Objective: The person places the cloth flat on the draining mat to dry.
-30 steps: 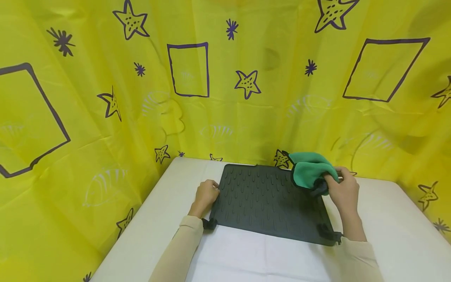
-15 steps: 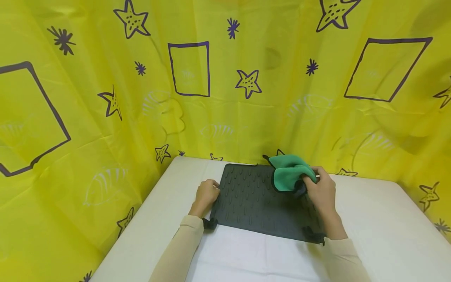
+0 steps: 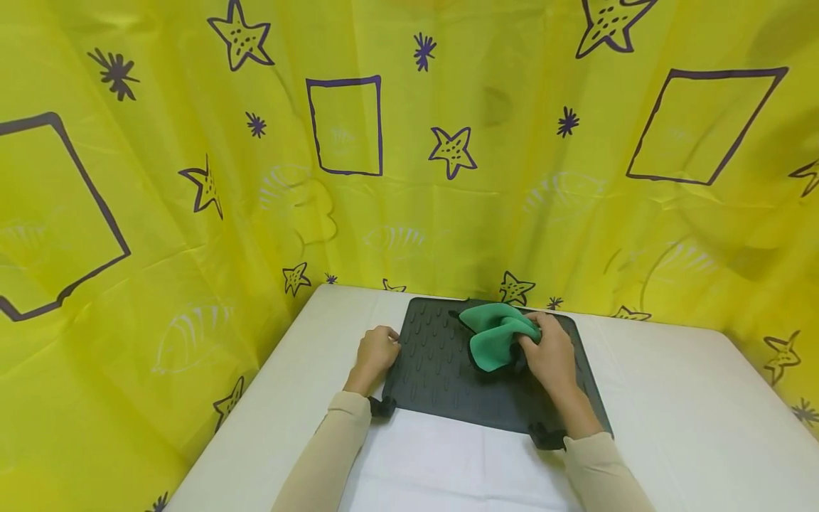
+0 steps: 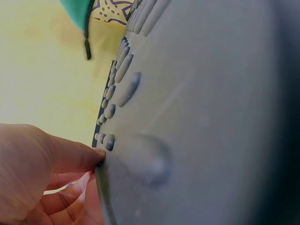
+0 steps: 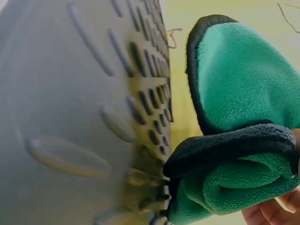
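One green cloth, edged in dark trim and folded over on itself, hangs above one dark mat, toward the table's back edge. Whether its lower fold touches the mat I cannot tell. A second ago the cloth was over the mat's back right corner; it has since moved leftward to about the mat's middle, and that corner now shows. The right grip has travelled with it, while the left grip and the mat have stayed put.

The cloth lies to the left of the right grip, bunched at its near end between thumb and fingers, which are closed on it; the rest droops freely. The left grip pinches the mat's left edge, thumb on the rim and fingers curled beside it. Rows of raised, elongated bumps cover the mat, whose back edge runs near the table's back edge. Two beige sleeves reach in from the table's front, one black fitting at each cuff. Beyond stands a yellow curtain printed with stars.
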The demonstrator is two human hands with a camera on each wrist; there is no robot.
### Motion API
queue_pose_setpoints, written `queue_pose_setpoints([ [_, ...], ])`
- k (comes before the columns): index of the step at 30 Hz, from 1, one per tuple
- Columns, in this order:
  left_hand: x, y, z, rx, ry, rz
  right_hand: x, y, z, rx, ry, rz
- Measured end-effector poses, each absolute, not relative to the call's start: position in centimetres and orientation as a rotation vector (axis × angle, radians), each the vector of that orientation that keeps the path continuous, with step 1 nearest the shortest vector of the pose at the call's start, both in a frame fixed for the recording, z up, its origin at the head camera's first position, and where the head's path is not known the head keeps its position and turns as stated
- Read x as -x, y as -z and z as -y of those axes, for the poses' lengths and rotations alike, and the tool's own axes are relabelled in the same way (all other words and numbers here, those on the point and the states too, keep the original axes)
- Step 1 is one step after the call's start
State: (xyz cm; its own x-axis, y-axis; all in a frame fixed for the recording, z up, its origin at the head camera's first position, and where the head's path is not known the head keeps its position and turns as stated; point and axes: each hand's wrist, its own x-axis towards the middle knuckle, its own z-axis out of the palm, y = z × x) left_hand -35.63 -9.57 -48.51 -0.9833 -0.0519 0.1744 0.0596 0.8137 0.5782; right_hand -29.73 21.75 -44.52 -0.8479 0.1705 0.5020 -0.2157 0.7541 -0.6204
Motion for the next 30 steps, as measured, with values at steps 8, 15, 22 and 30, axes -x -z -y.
queue_pose_setpoints([
  [8,35.8,48.5,9.6,-0.014,0.893,2.833,29.9,45.7,-21.0,-0.134,-0.874,2.603],
  [15,35.7,48.5,9.5,-0.017,0.894,2.831,30.0,46.5,-20.8,-0.203,-0.844,2.82],
  [22,35.7,48.6,9.6,-0.01,0.911,2.818,29.9,46.4,-21.0,-0.342,-0.934,2.882],
  [30,35.1,47.4,9.0,0.072,0.908,2.795,29.2,44.1,-23.9,-0.415,-1.118,2.891],
])
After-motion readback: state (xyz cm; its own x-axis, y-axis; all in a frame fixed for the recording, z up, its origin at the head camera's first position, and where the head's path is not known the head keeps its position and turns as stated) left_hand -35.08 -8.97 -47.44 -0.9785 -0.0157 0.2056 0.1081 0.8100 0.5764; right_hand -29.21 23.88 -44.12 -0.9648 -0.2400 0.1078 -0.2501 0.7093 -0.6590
